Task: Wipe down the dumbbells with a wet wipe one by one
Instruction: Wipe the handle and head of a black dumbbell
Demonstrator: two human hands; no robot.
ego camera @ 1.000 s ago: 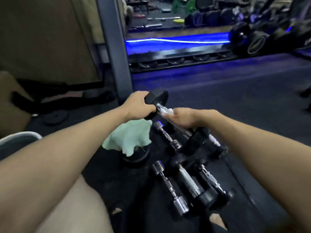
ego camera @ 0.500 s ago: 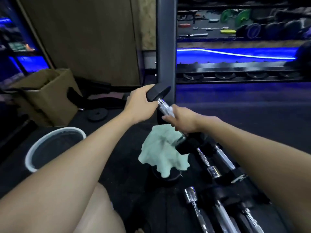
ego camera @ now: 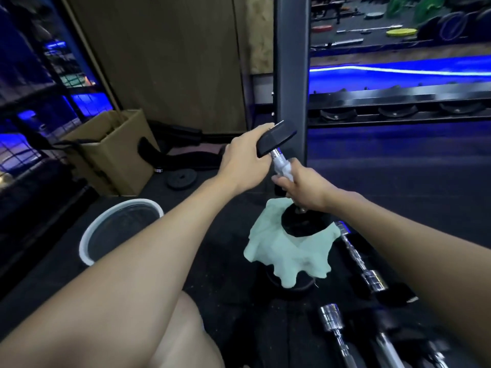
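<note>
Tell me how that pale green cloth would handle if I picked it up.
Probably floppy: the green cloth sags in folds over a dark round base. Likely light, its ragged edges hanging free. It may snag, since the dumbbell seems to rest its lower head on it.

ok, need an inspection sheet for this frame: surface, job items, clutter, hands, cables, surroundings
Surface: dark gym floor.
Job's things: held dumbbell tilted; white wet wipe wrapped on its handle; more dumbbells on floor.
Clutter: pale green cloth, white-rimmed bucket, cardboard box, small weight plate.
Hands: left hand grips upper head; right hand grips wipe around handle.
Cables: nothing seen.
Surroundings: steel post, blue-lit rack.
</note>
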